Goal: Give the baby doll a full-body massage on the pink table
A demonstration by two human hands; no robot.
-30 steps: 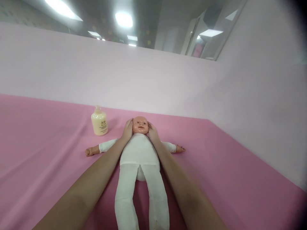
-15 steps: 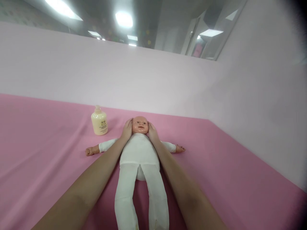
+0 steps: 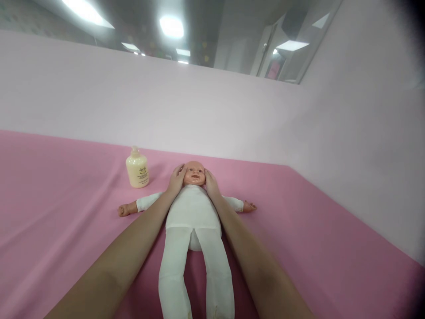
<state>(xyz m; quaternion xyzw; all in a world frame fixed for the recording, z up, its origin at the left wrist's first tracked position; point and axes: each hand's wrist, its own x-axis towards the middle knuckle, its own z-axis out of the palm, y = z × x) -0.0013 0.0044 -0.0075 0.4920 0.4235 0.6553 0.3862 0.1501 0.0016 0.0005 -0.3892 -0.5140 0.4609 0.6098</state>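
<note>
A doll [image 3: 193, 207] lay face-up on the pink-covered table [image 3: 315, 239].
Left hand [image 3: 175, 180] and right hand [image 3: 211, 182] cupped its head [image 3: 195, 173], fingers extended; uneven pressure, I thought, could have rolled it sideways. Off left, a pump bottle [image 3: 137, 172] stood apart.

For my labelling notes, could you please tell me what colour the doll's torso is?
The doll's torso is white; it shows best in the head view.

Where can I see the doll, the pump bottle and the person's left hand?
Doll [image 3: 193, 208]: head camera view, on the front of its torso.
Pump bottle [image 3: 137, 171]: head camera view, on its pale yellow body.
Left hand [image 3: 176, 180]: head camera view, on the back of the hand.
</note>
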